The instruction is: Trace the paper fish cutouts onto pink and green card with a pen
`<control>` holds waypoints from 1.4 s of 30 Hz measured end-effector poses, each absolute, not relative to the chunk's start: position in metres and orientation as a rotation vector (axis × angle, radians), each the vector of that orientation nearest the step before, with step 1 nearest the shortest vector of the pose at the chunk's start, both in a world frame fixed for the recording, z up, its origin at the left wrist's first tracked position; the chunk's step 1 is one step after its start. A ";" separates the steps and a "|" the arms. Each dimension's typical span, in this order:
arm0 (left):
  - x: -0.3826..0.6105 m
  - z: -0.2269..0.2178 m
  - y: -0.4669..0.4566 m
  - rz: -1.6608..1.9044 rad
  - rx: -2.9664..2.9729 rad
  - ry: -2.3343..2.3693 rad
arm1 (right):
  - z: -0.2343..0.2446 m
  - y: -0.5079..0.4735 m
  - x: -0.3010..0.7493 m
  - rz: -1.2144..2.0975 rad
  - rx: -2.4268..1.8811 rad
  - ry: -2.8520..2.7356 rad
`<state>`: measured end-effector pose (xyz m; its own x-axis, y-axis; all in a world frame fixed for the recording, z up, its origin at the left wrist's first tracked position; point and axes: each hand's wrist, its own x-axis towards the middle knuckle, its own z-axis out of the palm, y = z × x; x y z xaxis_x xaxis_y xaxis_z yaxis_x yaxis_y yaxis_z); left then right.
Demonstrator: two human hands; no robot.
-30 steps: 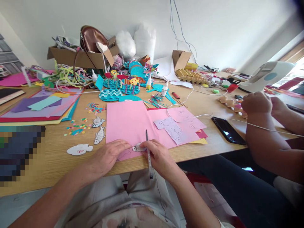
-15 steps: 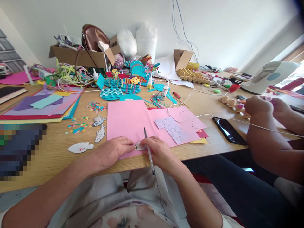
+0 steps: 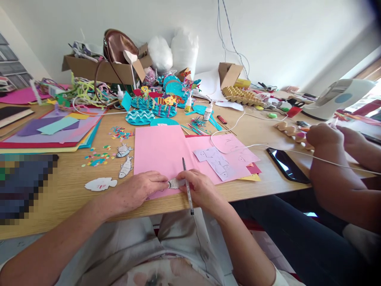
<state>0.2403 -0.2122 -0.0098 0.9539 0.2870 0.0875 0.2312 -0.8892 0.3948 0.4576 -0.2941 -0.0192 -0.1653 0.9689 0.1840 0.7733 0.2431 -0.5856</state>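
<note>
Head view. Shows, at lower centre of the frame, the left hand [image 3: 137,189] laid low over the pink sheet [image 3: 159,151], fingers close together and nearly straight, tips at the head end of a small fish cut-out [image 3: 175,184]; no closed grip evident there. Shows, just right of centre, the right hand [image 3: 201,189] curled around a pen [image 3: 188,188] (slanting across the fingers, lower end towards the lap), with fingertips at the tail end of the same cut-out. Cannot tell whether pinched or merely pressed at that end. Compared with one second ago, differs chiefly on the left: fingertips now over the cut-out's head, then just short of it. Suggests, as a judgement, paper steadied from both ends against the sheet, the pen idle for now. Includes, left of centre, three further fish cut-outs [image 3: 126,167] and, right of centre, lilac paper [image 3: 218,165] bearing fish drawings.
</note>
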 end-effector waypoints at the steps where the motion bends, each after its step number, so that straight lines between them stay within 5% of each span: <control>1: 0.240 -0.010 -0.211 0.196 2.721 0.379 | -0.019 -0.294 0.458 0.495 -1.583 -1.997; 21: 0.273 -0.005 -0.193 0.225 2.630 0.174 | -0.015 -0.296 0.456 0.449 -1.551 -2.017; 26: 0.276 -0.011 -0.193 0.279 2.624 0.196 | -0.004 -0.310 0.471 0.349 -1.445 -1.655; 42: 0.283 -0.010 -0.181 0.201 2.556 0.099 | 0.006 -0.316 0.469 0.927 -1.284 -1.632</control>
